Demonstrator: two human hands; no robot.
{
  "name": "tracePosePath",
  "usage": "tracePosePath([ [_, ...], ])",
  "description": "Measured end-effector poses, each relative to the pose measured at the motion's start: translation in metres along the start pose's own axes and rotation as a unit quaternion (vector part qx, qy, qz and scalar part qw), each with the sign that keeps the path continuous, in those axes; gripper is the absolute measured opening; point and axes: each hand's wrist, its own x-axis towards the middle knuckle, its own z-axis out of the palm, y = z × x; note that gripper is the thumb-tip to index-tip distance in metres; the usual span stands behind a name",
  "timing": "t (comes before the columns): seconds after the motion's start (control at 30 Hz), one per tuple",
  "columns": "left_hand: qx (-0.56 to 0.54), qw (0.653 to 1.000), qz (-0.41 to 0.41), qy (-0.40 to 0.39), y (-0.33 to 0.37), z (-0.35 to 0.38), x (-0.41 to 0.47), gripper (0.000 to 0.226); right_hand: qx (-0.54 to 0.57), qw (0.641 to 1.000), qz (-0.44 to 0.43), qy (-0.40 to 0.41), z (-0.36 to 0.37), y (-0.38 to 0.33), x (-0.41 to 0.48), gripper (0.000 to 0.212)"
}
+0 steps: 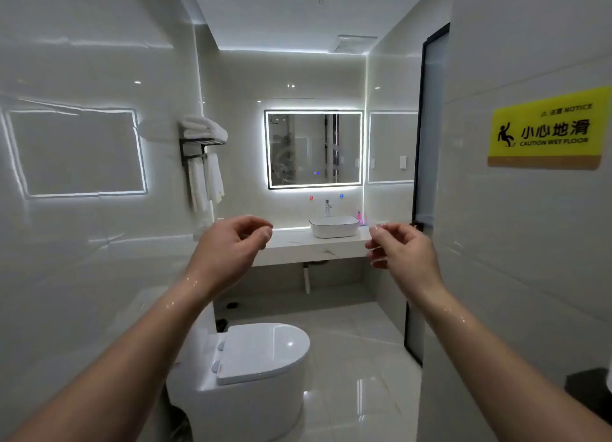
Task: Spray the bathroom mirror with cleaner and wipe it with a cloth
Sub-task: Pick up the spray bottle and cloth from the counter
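The bathroom mirror [314, 148], rectangular with a lit white border, hangs on the far wall above the counter. A small pink bottle [358, 213] stands on the counter's right end, beside the basin. No cloth is in either hand. My left hand [233, 248] and my right hand [399, 248] are both raised at arm's length in front of me, well short of the mirror. Their fingers are loosely curled and apart, with nothing in them.
A white basin [334, 226] with a faucet sits on the marble counter [298, 246]. A closed toilet [251, 365] stands near on the left. White towels [203, 158] hang on a wall rack. A dark-framed glass door [427, 190] is on the right, and a yellow wet-floor sign [548, 130].
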Motion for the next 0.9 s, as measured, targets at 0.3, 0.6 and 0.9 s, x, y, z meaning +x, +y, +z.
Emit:
tracePosePath([
  [0.3, -0.018, 1.000, -0.006, 0.024, -0.098, 0.028, 0.083, 0.024, -0.022, 0.999, 0.028, 0.032, 0.047, 0.072, 0.090, 0.013],
  [0.6, -0.035, 0.999, -0.007, 0.002, -0.202, 0.058, 0.228, 0.013, -0.094, 0.993, 0.031, 0.058, 0.110, 0.139, 0.215, 0.012],
  [0.9, -0.024, 0.999, -0.008, -0.048, -0.252, 0.151, 0.328, 0.013, -0.098, 0.991, 0.059, 0.062, 0.109, 0.214, 0.313, 0.025],
])
